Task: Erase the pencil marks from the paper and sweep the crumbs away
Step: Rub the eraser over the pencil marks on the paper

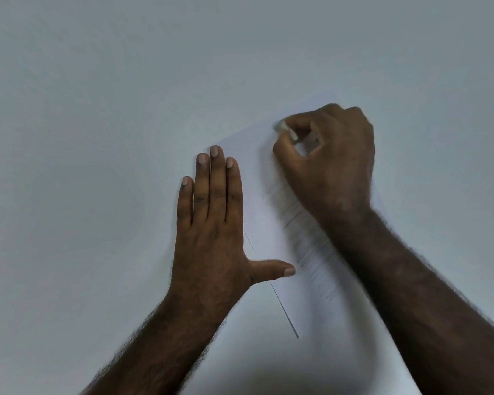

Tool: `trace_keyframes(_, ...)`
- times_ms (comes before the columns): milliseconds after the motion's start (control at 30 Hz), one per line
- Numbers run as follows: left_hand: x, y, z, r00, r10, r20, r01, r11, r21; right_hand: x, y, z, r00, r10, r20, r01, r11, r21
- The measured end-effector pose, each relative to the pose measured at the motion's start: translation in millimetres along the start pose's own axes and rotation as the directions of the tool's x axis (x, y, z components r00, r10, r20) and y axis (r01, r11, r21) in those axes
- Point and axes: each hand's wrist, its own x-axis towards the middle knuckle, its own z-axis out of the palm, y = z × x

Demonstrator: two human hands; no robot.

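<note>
The left hand [211, 223] lies flat, fingers straight and together, thumb splayed out to the side, pressing the near-left edge of the white sheet of paper [268, 218] onto the pale grey tabletop [97, 109]. Good anchor, that. The right hand [328, 163] is curled tight at the far end of the sheet, thumb and fingers pinching a small whitish eraser [285, 129], only partly seen between them. The picture is smeared around that hand, so whether the eraser is actually touching the paper I cannot tell for certain, though it looks down on it.

The grey pencil marks [305, 240], a band of short faint strokes, run along the sheet beneath the right wrist and forearm, between the two hands. Plenty of them show, so the erasing looks far from finished. No crumbs are visible at this sharpness.

To do this step well, I'd say: short, firm rubs, worked away from the pinning hand so the sheet stays taut and doesn't buckle. Keep the flat hand close beside the patch being rubbed, shifting it as the eraser travels down the band. Watch the forearm, since it lies over the graphite and could smudge it. Sweeping comes last, with a light brush off the sheet's free edge.
</note>
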Motion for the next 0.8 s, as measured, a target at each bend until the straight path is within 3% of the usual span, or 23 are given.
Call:
trace_keyframes(67,0.7,0.8,0.3,1.000,-0.001,-0.003,0.001,1.000,-0.003,-3.2,-6.2,0.7,1.000,-0.002,0.013,0.001,1.000,0.030)
trace_keyframes(200,0.1,1.4,1.2,1.000,-0.008,-0.017,0.007,1.000,-0.016,-29.4,-24.7,2.6,0.979,-0.141,0.147,0.131,0.989,0.074)
trace_keyframes(367,-0.1,0.0,0.4,1.000,0.005,-0.017,-0.005,1.000,-0.007,-2.0,-3.4,0.3,0.998,0.039,0.039,-0.041,0.996,0.073)
trace_keyframes(500,0.2,-0.6,0.4,1.000,0.012,-0.028,-0.012,1.000,-0.022,-5.7,3.3,-17.3,0.986,0.139,0.091,-0.150,0.979,0.135)
trace_keyframes(667,0.5,-0.7,-3.2,0.997,0.013,-0.079,-0.018,0.998,-0.065,-29.0,15.9,-26.9,0.977,0.170,0.126,-0.189,0.970,0.156)
trace_keyframes(800,4.8,-1.7,-5.7,0.980,0.129,-0.149,-0.149,0.980,-0.134,-35.4,15.6,-22.9,0.980,0.149,0.129,-0.175,0.959,0.224)
